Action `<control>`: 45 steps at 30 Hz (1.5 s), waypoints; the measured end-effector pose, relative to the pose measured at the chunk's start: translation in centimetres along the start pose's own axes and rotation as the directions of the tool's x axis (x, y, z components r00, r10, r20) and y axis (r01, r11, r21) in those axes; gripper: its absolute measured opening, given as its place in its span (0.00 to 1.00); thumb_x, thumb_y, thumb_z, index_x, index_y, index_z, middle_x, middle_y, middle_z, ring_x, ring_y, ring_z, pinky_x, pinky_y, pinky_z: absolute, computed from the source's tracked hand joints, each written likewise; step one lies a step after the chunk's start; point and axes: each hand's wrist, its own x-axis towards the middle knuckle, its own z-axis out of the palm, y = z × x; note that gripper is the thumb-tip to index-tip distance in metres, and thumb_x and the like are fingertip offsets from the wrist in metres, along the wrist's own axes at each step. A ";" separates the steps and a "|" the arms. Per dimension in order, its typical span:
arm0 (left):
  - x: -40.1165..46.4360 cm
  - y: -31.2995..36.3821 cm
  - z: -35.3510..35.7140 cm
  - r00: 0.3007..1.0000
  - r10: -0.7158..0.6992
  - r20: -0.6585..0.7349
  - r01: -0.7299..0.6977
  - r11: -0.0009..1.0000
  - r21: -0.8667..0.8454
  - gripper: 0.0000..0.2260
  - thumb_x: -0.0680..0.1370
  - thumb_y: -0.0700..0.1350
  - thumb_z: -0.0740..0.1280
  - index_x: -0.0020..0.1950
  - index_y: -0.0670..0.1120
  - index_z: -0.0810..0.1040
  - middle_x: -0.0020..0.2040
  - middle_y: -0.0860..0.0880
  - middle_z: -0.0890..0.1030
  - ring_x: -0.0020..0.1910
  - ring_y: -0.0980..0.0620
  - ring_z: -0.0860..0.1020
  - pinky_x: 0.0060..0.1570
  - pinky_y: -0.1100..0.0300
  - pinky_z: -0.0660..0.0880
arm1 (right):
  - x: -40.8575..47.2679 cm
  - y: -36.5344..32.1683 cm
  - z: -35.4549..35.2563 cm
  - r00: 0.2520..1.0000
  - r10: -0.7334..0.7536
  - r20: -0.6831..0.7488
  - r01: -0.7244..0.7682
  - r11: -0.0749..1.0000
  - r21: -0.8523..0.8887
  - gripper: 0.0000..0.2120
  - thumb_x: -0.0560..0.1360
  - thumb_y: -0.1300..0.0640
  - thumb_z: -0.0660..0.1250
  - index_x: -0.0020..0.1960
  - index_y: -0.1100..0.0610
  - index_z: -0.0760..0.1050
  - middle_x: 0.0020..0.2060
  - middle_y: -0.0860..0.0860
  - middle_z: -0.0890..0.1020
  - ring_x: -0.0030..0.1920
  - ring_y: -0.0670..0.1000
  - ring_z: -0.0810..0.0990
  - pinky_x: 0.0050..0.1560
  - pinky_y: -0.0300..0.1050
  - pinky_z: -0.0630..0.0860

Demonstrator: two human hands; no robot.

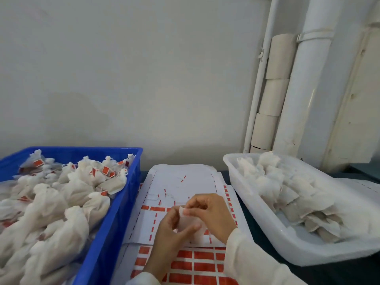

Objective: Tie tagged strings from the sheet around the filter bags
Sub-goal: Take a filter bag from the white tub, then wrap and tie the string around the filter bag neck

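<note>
From the head camera, both hands met over the sheet [181, 188] in the middle of the dark surface [259, 229]. The left hand [171, 229] and the right hand [211, 212] held one white filter bag [188, 222] between them. The bag sat above the left thumb, with the left fingers curled around its left edge, while the right fingers [190, 212] pinched its top corner. Both hands were thus grasping the bag; whether a string ran between them could not be told. Below the hands lay a second sheet [193, 266] printed with rows of red tags. To the left stood a blue crate [115, 223] heaped with tied bags bearing red tags. To the right, a white tub [267, 233] held flat, untied bags, tilted toward the hands.
</note>
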 end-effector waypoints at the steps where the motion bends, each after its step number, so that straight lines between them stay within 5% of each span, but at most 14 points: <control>1: 0.1 -0.2 0.2 0.997 -0.001 -0.074 0.009 0.994 0.105 0.12 0.69 0.49 0.73 0.50 0.51 0.75 0.47 0.55 0.81 0.46 0.57 0.79 0.43 0.68 0.76 | -0.2 0.5 0.7 1.000 0.015 -0.011 -0.014 0.999 0.034 0.08 0.70 0.58 0.72 0.36 0.46 0.79 0.34 0.42 0.82 0.38 0.41 0.80 0.43 0.32 0.75; 6: 0.2 -0.5 -0.1 0.959 -0.017 -0.281 0.050 0.993 0.110 0.07 0.69 0.46 0.73 0.42 0.50 0.77 0.40 0.55 0.80 0.41 0.58 0.78 0.36 0.71 0.71 | -0.7 2.6 1.3 0.982 0.108 -0.154 -0.083 0.984 0.158 0.01 0.75 0.55 0.67 0.45 0.50 0.76 0.42 0.43 0.81 0.44 0.41 0.79 0.45 0.30 0.75; 15: 0.4 -0.2 -0.3 0.985 -0.030 -0.171 0.030 1.000 -0.002 0.09 0.70 0.47 0.72 0.47 0.50 0.76 0.44 0.53 0.79 0.45 0.54 0.77 0.40 0.64 0.75 | -2.4 4.7 0.9 0.985 0.155 -0.074 -0.120 0.930 0.347 0.11 0.77 0.62 0.63 0.36 0.59 0.76 0.25 0.51 0.77 0.26 0.48 0.74 0.30 0.39 0.73; 18: 0.1 0.1 0.0 0.996 0.080 -0.044 -0.078 0.996 0.030 0.09 0.67 0.49 0.74 0.46 0.52 0.79 0.40 0.56 0.81 0.43 0.60 0.78 0.36 0.73 0.73 | -2.6 4.6 1.4 0.995 0.098 -0.025 -0.088 0.962 0.258 0.14 0.78 0.62 0.60 0.35 0.55 0.75 0.25 0.50 0.76 0.26 0.46 0.74 0.30 0.37 0.73; 21: 0.1 -0.1 0.3 0.988 0.113 -0.107 -0.100 0.987 0.123 0.06 0.68 0.50 0.74 0.41 0.56 0.79 0.41 0.63 0.81 0.44 0.65 0.77 0.37 0.73 0.71 | -2.8 4.6 1.4 0.998 0.057 -0.031 -0.053 0.991 0.124 0.15 0.79 0.60 0.59 0.35 0.50 0.73 0.26 0.46 0.76 0.27 0.42 0.72 0.32 0.33 0.70; 27: -0.1 -0.5 0.5 0.976 0.184 -0.113 -0.147 0.950 0.277 0.08 0.65 0.54 0.75 0.37 0.60 0.76 0.32 0.61 0.78 0.36 0.62 0.77 0.34 0.74 0.71 | -2.9 4.7 0.8 0.997 -0.036 -0.074 0.029 0.995 -0.092 0.14 0.78 0.56 0.61 0.35 0.44 0.71 0.31 0.36 0.77 0.35 0.39 0.75 0.39 0.31 0.72; 30: 0.1 -0.7 0.3 0.976 0.173 -0.131 -0.126 0.942 0.312 0.07 0.68 0.53 0.73 0.36 0.60 0.76 0.33 0.63 0.79 0.37 0.62 0.78 0.34 0.76 0.70 | -2.9 4.9 0.5 0.996 -0.064 -0.065 0.051 0.982 -0.184 0.13 0.79 0.53 0.60 0.36 0.41 0.69 0.33 0.39 0.78 0.40 0.41 0.77 0.44 0.31 0.74; 37: 0.1 -0.6 0.5 0.982 0.061 -0.180 -0.028 0.983 0.181 0.05 0.70 0.56 0.70 0.39 0.56 0.79 0.37 0.69 0.79 0.42 0.68 0.76 0.37 0.73 0.66 | -2.9 5.9 0.8 0.998 -0.020 -0.061 0.002 0.958 -0.287 0.15 0.77 0.52 0.62 0.32 0.45 0.66 0.30 0.41 0.76 0.34 0.45 0.76 0.42 0.32 0.76; 45: -0.1 -1.0 0.2 0.940 -0.008 -0.341 0.037 0.996 0.079 0.04 0.72 0.50 0.70 0.41 0.53 0.77 0.37 0.59 0.82 0.41 0.55 0.78 0.37 0.69 0.69 | -2.3 7.0 0.4 0.983 0.033 -0.179 -0.096 0.930 -0.354 0.14 0.76 0.50 0.63 0.32 0.46 0.67 0.32 0.36 0.76 0.34 0.44 0.78 0.36 0.26 0.69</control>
